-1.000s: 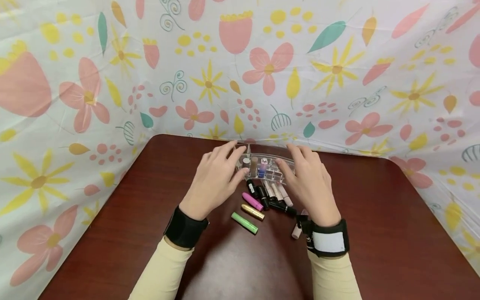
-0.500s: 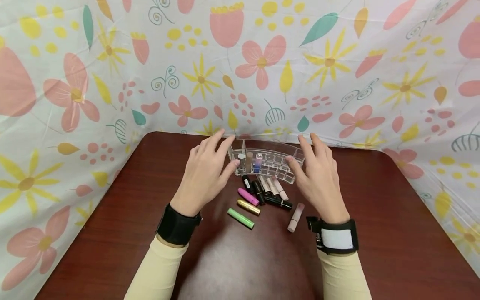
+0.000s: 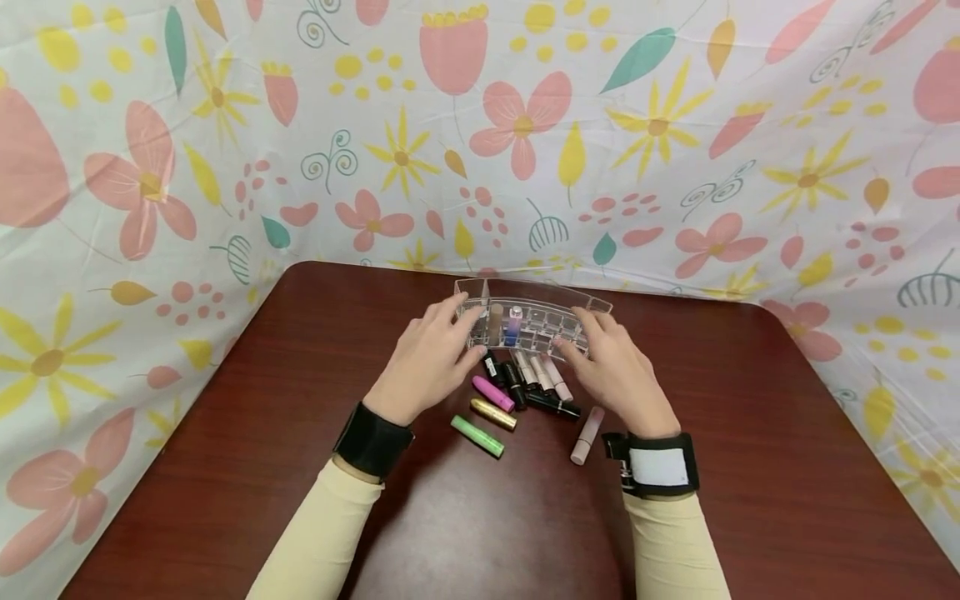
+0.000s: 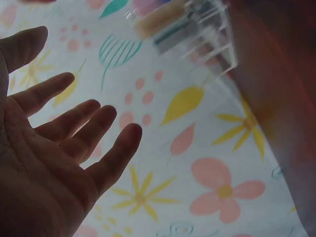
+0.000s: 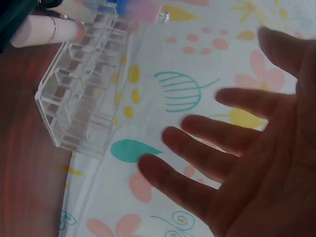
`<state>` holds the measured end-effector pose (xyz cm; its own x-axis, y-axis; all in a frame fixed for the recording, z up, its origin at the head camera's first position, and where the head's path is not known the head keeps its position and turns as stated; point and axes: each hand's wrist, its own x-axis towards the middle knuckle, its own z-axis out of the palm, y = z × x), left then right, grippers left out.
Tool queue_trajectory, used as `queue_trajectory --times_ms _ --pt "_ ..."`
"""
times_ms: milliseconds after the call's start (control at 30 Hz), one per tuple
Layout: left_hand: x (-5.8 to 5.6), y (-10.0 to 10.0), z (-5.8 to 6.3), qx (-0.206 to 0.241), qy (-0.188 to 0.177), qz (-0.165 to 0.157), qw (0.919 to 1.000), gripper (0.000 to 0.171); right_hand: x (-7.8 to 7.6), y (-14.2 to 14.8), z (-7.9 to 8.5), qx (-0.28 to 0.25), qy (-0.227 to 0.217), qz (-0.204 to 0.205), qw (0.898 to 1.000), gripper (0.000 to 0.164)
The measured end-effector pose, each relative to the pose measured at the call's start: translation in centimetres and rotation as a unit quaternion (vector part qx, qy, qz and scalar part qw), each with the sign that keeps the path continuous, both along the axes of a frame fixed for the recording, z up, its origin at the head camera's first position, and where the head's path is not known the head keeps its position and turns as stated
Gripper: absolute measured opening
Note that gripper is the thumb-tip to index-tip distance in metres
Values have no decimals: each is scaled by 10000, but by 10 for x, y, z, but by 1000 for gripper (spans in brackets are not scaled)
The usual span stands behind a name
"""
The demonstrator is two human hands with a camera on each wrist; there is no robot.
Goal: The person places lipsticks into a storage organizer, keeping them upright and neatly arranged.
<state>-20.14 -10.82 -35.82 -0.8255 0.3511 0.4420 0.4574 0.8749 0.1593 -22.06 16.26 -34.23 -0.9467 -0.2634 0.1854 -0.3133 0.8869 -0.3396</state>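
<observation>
A clear acrylic lipstick organizer (image 3: 551, 319) stands near the table's back edge, with small compartments in rows. Upright in its left part are a brown tube (image 3: 496, 323) and a pink-and-blue lipstick (image 3: 513, 325). My left hand (image 3: 427, 362) is at its left end, fingers loosely bent and overlapping it in the head view. At its right end is my right hand (image 3: 618, 367), fingers relaxed, thumb close to the front. Both wrist views show spread fingers with nothing between them. In front lie magenta (image 3: 492, 392), gold (image 3: 493, 413) and green (image 3: 477, 436) tubes.
Several black and pale lipsticks lie close before the organizer, among them a black tube (image 3: 553, 406). A pale pink tube (image 3: 587, 435) lies apart, left of my right wrist. A flowered cloth (image 3: 420, 167) hangs behind the brown table (image 3: 765, 467).
Both hands first spread apart beside the organizer, then came back inward and a little toward me. The view shifted slightly. The lipsticks on the table look unchanged.
</observation>
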Motion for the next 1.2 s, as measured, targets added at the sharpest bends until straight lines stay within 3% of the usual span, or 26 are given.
queue_trajectory --times_ms 267,500,700,900,1200 --pt "-5 18 -18 -303 -410 -248 9984 53 -1 -11 -1 313 -365 179 9987 64" --pt "-13 21 -35 -356 -717 -344 9962 44 0 -31 -11 604 56 614 9963 51" --pt "-22 26 -50 -653 -899 -441 9928 39 7 -52 -23 750 -29 949 9927 41" --pt "-30 27 -55 -813 -1112 -500 9892 37 9 -65 -32 853 2 1259 9884 34" --pt "-35 22 -55 -586 -1550 -702 9837 42 9 -72 -54 882 344 1736 9803 25"
